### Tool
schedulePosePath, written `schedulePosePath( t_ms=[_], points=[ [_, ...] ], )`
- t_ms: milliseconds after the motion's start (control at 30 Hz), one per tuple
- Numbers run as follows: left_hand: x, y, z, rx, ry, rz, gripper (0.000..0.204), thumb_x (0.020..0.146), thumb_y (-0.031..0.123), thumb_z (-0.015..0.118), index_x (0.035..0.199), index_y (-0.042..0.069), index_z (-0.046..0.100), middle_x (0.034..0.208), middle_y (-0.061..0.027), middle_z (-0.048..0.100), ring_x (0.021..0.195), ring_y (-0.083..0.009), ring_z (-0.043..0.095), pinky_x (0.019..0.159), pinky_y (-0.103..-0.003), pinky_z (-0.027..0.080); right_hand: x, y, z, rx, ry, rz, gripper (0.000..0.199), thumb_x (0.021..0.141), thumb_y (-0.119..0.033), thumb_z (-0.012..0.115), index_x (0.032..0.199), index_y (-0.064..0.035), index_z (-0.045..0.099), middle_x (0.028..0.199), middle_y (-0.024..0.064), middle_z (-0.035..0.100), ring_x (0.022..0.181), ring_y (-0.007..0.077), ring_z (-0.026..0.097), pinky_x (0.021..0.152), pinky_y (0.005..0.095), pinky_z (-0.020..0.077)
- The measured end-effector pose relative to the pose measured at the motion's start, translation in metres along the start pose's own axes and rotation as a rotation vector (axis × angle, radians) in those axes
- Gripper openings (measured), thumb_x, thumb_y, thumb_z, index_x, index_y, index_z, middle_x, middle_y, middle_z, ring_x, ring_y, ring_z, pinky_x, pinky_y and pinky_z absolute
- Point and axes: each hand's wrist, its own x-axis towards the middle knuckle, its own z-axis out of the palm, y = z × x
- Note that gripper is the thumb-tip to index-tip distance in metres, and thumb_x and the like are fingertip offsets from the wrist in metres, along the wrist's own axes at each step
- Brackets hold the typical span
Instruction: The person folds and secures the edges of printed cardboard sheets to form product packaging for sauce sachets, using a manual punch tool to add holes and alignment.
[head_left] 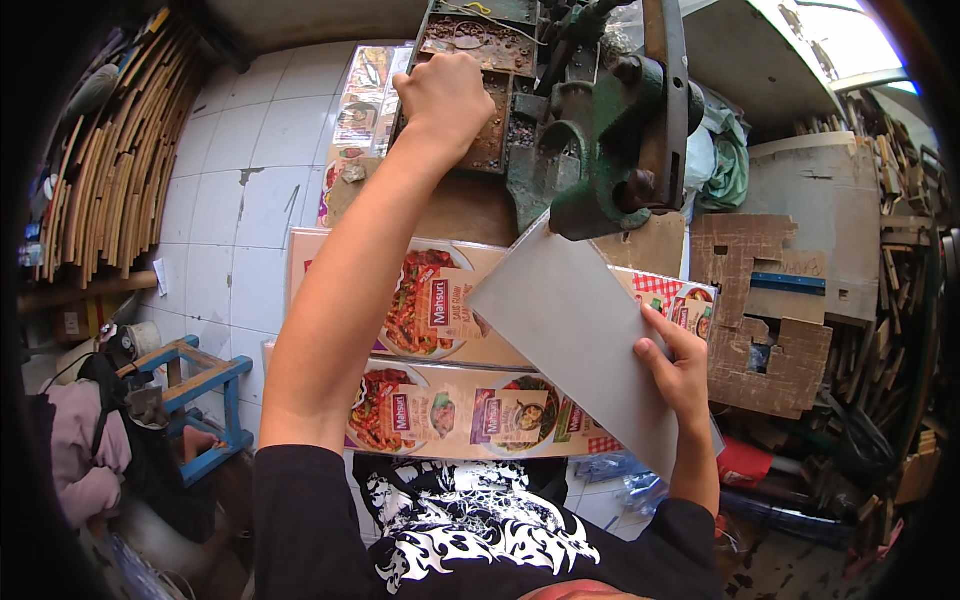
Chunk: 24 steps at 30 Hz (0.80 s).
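Observation:
My left hand reaches out over the compartment tray of a green metal machine. Its fingers curl downward; whatever they may hold is hidden beneath the hand. Small brownish metal pieces lie in the tray. With my right hand I hold a plain grey flat panel, thumb and finger showing on its face near the right edge. The panel slants, its far corner by the lower end of the machine's green arm. Beneath it lie two long printed food-picture boards, one nearer me than the other.
Upright brown board strips lean at the far left. A blue frame stool stands on the white tiled floor. Worn brown boards and a green plastic bag are on the right. A brown board lies under the machine.

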Motion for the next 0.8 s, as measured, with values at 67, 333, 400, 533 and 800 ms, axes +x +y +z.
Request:
schedulePosePath(
  t_ms=[67, 333, 400, 533, 800],
  points=[
    [0.000, -0.002, -0.006, -0.103, -0.045, 0.013, 0.026, 0.073, 0.022, 0.065, 0.084, 0.001, 0.076, 0.079, -0.0218, 0.071, 0.075, -0.0352, 0.072, 0.071, -0.043, 0.057, -0.002, 0.002, -0.002, -0.002, 0.009, -0.002, 0.044, 0.082, -0.005, 0.073, 0.125, -0.0014, 0.066, 0.098, 0.0193, 0.073, 0.083, 0.0195, 0.069, 0.076, 0.0294, 0.0519],
    [-0.101, -0.011, -0.097, -0.948, -0.745, -0.176, 0.019, 0.080, 0.017, 0.073, 0.082, -0.002, 0.075, 0.069, -0.0038, 0.067, 0.058, -0.0059, 0.056, 0.053, -0.022, 0.044, 0.001, -0.003, -0.009, -0.048, -0.024, 0.005, 0.044, 0.083, -0.007, 0.074, 0.125, -0.0026, 0.066, 0.092, 0.0180, 0.072, 0.077, 0.0197, 0.067, 0.072, 0.0301, 0.0508],
    [-0.120, -0.006, -0.095, -0.961, -0.874, -0.242, 0.021, 0.080, 0.016, 0.073, 0.083, -0.004, 0.074, 0.068, -0.0043, 0.067, 0.058, -0.0064, 0.056, 0.055, -0.023, 0.045, 0.001, -0.002, -0.009, -0.025, -0.035, 0.013, 0.044, 0.083, -0.006, 0.074, 0.125, -0.0029, 0.066, 0.092, 0.0177, 0.072, 0.075, 0.0189, 0.066, 0.070, 0.0303, 0.0508],
    [-0.136, 0.006, -0.078, -0.962, -0.878, -0.244, 0.021, 0.081, 0.016, 0.076, 0.085, -0.004, 0.072, 0.070, -0.0027, 0.066, 0.062, -0.0040, 0.057, 0.054, -0.019, 0.042, -0.001, -0.001, -0.008, -0.015, -0.013, 0.008, 0.044, 0.082, -0.005, 0.074, 0.126, -0.0032, 0.066, 0.092, 0.0176, 0.072, 0.077, 0.0187, 0.067, 0.071, 0.0299, 0.0514],
    [-0.136, 0.016, -0.072, -0.862, -0.714, -0.119, 0.017, 0.082, 0.015, 0.075, 0.086, 0.000, 0.069, 0.071, 0.0015, 0.063, 0.061, -0.0032, 0.052, 0.054, -0.020, 0.041, 0.000, -0.006, -0.010, -0.048, -0.019, -0.006, 0.044, 0.083, -0.006, 0.074, 0.126, -0.0040, 0.066, 0.098, 0.0188, 0.073, 0.082, 0.0199, 0.069, 0.075, 0.0305, 0.0520]
  ],
)
